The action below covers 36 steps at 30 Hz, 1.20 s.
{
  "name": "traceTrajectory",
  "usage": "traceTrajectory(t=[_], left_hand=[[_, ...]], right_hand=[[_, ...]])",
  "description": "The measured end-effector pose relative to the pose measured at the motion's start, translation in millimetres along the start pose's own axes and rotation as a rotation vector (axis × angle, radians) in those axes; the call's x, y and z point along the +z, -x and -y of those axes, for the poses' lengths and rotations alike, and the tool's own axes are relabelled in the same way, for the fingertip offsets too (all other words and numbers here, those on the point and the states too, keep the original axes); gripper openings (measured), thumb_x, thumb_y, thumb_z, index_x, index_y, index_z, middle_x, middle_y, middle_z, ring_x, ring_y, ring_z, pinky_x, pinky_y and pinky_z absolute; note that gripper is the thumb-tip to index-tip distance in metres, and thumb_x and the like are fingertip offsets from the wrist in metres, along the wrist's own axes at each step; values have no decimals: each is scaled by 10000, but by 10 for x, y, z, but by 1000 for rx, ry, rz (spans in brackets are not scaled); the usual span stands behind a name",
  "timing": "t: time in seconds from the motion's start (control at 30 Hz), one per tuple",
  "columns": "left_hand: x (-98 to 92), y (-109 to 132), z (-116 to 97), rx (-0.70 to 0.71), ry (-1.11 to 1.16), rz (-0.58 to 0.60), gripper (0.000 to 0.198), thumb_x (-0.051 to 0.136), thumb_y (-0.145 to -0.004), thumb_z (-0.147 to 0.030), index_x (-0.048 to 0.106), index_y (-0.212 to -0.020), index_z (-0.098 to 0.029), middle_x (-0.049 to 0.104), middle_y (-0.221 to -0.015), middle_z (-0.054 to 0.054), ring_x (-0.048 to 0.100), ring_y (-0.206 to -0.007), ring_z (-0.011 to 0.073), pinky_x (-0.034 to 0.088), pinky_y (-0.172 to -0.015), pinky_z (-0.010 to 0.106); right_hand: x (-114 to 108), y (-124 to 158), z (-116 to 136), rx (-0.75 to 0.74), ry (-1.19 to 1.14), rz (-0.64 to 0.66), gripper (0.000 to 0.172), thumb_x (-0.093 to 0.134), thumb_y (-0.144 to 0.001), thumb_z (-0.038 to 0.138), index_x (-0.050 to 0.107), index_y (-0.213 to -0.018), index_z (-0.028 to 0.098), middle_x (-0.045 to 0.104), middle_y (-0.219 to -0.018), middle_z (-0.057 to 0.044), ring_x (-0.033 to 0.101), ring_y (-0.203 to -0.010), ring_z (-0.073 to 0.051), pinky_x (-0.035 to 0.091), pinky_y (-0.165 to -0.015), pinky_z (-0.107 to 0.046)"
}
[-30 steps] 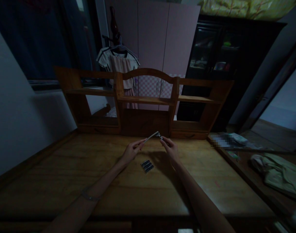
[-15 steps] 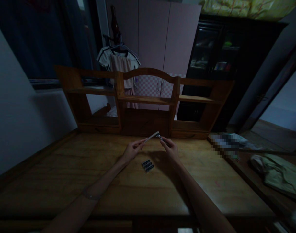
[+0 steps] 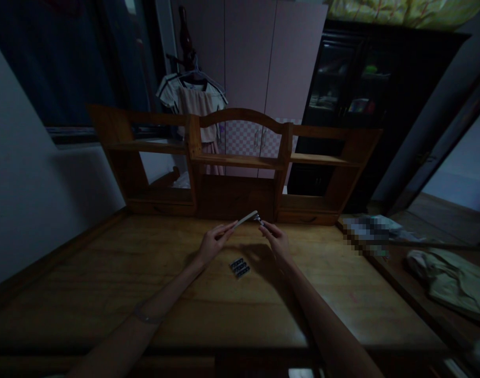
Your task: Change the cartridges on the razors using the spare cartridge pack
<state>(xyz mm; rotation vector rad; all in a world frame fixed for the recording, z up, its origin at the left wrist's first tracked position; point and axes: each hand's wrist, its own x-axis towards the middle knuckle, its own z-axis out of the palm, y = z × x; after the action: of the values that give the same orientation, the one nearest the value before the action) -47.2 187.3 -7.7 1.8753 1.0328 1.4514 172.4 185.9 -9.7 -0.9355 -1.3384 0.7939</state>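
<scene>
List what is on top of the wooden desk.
A small dark pack lies between the forearms, and a shelf unit stands along the back. Whatever the forearms cover cannot be seen.

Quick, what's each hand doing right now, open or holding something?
Left hand: closed, holding a thin pale strip.
Right hand: closed, holding a slim shiny-headed tool, too small to identify.

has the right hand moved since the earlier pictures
No, not noticeably: the right hand keeps the same place against the wooden shelf, just below the right divider's foot in the view.
</scene>
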Motion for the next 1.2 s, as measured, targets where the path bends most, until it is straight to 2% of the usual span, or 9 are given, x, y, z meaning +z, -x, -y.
traceTrajectory(t=[0.1, 0.3, 0.47, 0.67, 1.2], left_hand=[[-2, -15, 44, 3, -14, 10, 378, 539, -830, -361, 603, -1165, -198, 636, -1143, 61, 590, -995, 184, 445, -882, 288], [-47, -39, 62, -1, -4, -68, 384, 522, -834, -376, 606, -1162, -195, 619, -1180, 59, 566, -1055, 199, 441, -898, 305], [-6, -18, 55, -24, 10, 46, 396, 519, -840, -374, 583, -1193, -206, 626, -1165, 60, 591, -970, 185, 464, -834, 286], [-18, -14, 68, 3, -37, -13, 398, 506, -847, -374, 579, -1200, -205, 633, -1138, 64, 588, -942, 175, 457, -831, 277], [-19, -29, 84, 7, -20, 43, 386, 512, -848, -368, 586, -1189, -204, 623, -1173, 61, 585, -986, 180, 450, -851, 279]], right_hand=[[-3, 1, 16, 18, -14, 15, 372, 628, -751, 436, 688, -1040, 210, 649, -963, -58, 538, -788, -174, 418, -696, -286], [-2, -3, 34, 64, -36, -5, 389, 635, -736, 454, 690, -1040, 216, 655, -922, -46, 524, -738, -160, 415, -688, -291], [-2, 5, 29, 42, -27, 28, 387, 633, -740, 449, 686, -1045, 217, 649, -899, -44, 521, -745, -164, 415, -689, -291], [3, 8, -1, 10, -37, 44, 358, 624, -766, 418, 680, -1055, 214, 636, -936, -52, 517, -759, -162, 415, -694, -287], [-2, -1, -4, -33, -7, 53, 337, 618, -785, 401, 678, -1053, 206, 618, -882, -42, 506, -746, -153, 409, -686, -271]])
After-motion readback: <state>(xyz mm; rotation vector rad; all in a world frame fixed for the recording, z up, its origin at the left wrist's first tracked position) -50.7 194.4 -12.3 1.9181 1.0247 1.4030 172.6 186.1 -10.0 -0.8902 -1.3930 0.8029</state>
